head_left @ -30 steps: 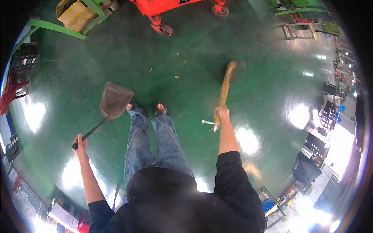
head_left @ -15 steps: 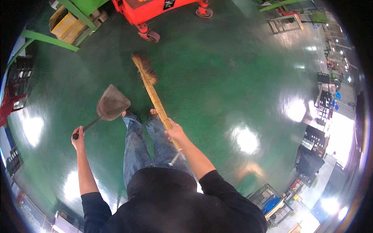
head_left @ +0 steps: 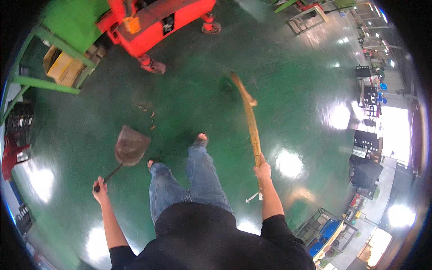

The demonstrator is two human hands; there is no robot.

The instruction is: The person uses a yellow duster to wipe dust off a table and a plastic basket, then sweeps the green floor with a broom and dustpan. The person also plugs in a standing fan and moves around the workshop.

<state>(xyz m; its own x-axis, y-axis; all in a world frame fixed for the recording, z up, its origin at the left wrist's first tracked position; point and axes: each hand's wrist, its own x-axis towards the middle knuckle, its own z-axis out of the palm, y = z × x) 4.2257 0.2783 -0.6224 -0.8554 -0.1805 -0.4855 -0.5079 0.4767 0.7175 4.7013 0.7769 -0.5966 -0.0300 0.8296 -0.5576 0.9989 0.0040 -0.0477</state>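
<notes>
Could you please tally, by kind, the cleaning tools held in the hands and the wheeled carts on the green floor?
Brooms: 1, the broom in the right hand
Dustpans: 1, the dustpan in the left hand
Wheeled carts: 1, the red cart
Total: 3

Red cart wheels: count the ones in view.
2 show. One wheel sits under the red cart's near left corner, by the yellow crate; the other wheel is under its right end. Further wheels may be hidden behind the cart body.
</notes>
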